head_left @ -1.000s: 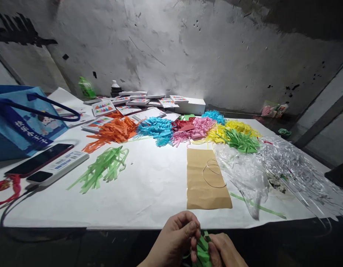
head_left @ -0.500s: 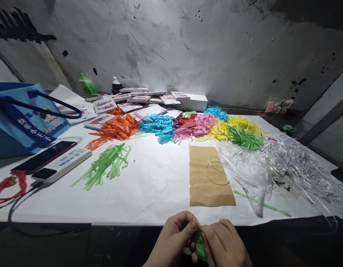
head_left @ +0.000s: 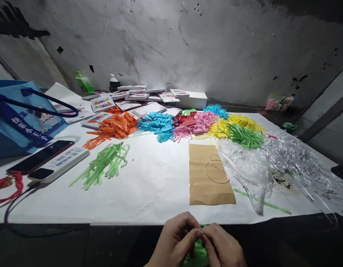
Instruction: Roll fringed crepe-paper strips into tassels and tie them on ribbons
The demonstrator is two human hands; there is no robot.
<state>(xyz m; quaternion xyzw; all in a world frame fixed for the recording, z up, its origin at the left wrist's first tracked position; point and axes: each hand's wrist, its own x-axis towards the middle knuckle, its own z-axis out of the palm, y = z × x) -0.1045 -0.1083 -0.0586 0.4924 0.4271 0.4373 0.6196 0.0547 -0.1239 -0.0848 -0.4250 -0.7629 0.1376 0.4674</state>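
Observation:
My left hand (head_left: 177, 239) and my right hand (head_left: 224, 244) meet fingertip to fingertip just below the table's front edge. Both are closed in a pinch on a piece of green tissue paper (head_left: 197, 252), which hangs down between them; its lower part leaves the frame. Exactly how the fingers fold its top is hidden. Just beyond my hands lies a brown paper sheet (head_left: 206, 178) with a loop of thin wire or cord (head_left: 214, 180) on it. A pale green strip (head_left: 274, 207) rests to the right of the sheet.
Orange (head_left: 118, 126), blue (head_left: 157, 124), pink (head_left: 203, 122) and yellow (head_left: 243, 122) paper fringes line the back. Silver strands (head_left: 296, 159) and clear plastic (head_left: 249, 167) lie right. At left are light green strips (head_left: 106, 163), a phone (head_left: 42, 155), a power bank (head_left: 60, 163) and a blue bag (head_left: 10, 126).
My fingertips have drawn closer together and shifted on the green paper. Slightly more of the paper shows between my hands. The view has shifted a little; the things on the table stay put.

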